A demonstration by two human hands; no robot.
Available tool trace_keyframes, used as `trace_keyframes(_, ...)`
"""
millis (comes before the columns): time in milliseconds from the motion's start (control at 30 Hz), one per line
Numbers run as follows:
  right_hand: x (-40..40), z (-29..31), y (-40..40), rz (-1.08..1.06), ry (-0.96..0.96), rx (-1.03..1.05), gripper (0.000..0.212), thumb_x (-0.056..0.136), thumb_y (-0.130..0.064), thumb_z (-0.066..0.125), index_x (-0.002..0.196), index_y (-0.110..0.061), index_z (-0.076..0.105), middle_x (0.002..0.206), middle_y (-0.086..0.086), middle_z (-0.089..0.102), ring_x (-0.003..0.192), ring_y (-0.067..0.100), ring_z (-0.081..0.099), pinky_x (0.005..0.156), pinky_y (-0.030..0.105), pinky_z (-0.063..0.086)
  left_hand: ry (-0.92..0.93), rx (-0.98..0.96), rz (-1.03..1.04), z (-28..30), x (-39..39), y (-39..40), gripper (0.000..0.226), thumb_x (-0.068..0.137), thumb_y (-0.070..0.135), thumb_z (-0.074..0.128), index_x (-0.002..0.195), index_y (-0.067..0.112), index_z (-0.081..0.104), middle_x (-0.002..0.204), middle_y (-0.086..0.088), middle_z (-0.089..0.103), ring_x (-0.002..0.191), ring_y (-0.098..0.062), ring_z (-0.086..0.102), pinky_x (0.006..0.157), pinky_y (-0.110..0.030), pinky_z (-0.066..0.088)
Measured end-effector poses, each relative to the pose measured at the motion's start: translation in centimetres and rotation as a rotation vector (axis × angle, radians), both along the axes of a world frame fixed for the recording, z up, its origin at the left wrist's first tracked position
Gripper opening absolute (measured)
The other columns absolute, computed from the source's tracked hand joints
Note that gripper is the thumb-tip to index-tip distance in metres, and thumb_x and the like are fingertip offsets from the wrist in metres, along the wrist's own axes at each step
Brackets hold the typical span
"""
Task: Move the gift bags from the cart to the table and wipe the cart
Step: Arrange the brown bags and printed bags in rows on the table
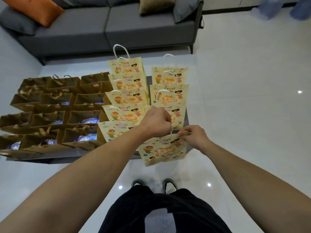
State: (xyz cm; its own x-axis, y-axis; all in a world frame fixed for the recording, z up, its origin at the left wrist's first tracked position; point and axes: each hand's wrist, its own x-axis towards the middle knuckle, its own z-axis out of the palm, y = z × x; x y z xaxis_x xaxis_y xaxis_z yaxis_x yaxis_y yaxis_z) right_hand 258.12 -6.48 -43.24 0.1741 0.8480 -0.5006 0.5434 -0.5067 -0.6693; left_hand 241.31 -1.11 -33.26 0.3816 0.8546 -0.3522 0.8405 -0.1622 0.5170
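Brown bags [55, 113] pack the tabletop's [187, 115] left, yellow bags [127, 98] crowd the middle and right in rows. Open floor [244, 98] lies right and in front; sofa [101, 27] blocks the far side.

A grey sofa [107, 29] spans the room from ten to twelve o'clock, an orange cushion [33, 10] at its left end and an olive cushion [155, 5] with a grey cushion [185, 9] toward its right. Glossy white floor tiles [252, 98] reflect ceiling lights. Blurred blue shapes [284, 7] sit at one o'clock. Dark shoes [170, 184] stand at six.
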Motion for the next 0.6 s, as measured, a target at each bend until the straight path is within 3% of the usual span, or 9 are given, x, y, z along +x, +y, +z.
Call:
trace_keyframes(133,1.1,0.1,1.2,-0.005,-0.017,0.029,0.009,0.09,-0.019,0.075,0.097,-0.015,0.079,0.104,0.003,0.071,0.101,0.021,0.062,0.076,0.028,0.046,0.006,-0.004,-0.053,-0.1,1.1,1.8,0.005,0.073,0.013,0.077,0.067,0.013,0.076,0.066,-0.003,0.069,0.071,-0.017,0.065,0.06,-0.032,0.055)
trace_keyframes(333,1.6,0.5,3.2,-0.007,0.034,0.0,0.014,0.093,-0.028,0.07,0.088,-0.015,0.074,0.085,0.0,0.067,0.083,0.019,0.06,0.063,0.027,0.043,-0.073,-0.046,-0.01,0.0,1.1,5.9,0.01,0.077,0.017,0.085,0.075,0.011,0.078,0.073,0.0,0.071,0.07,-0.01,0.062,0.066,-0.026,0.051)
trace_keyframes(433,2.0,0.6,4.2,-0.02,0.031,-0.022,0.014,0.092,-0.024,0.07,0.084,-0.013,0.073,0.084,0.005,0.068,0.081,0.023,0.061,0.072,0.036,0.051,-0.079,-0.045,-0.039,-0.3,1.6,7.3,0.009,0.078,0.016,0.084,0.078,0.008,0.08,0.067,0.005,0.067,0.066,-0.004,0.057,0.064,-0.025,0.047)
trace_keyframes(600,2.3,0.5,5.1,-0.08,0.016,-0.056,0.013,0.091,-0.021,0.071,0.078,-0.025,0.07,0.091,0.006,0.072,0.092,0.029,0.067,0.085,0.048,0.058,-0.089,-0.052,-0.072,-1.1,2.1,9.3,0.006,0.076,0.013,0.083,0.074,0.009,0.08,0.076,0.0,0.073,0.083,-0.012,0.066,0.073,-0.03,0.057)
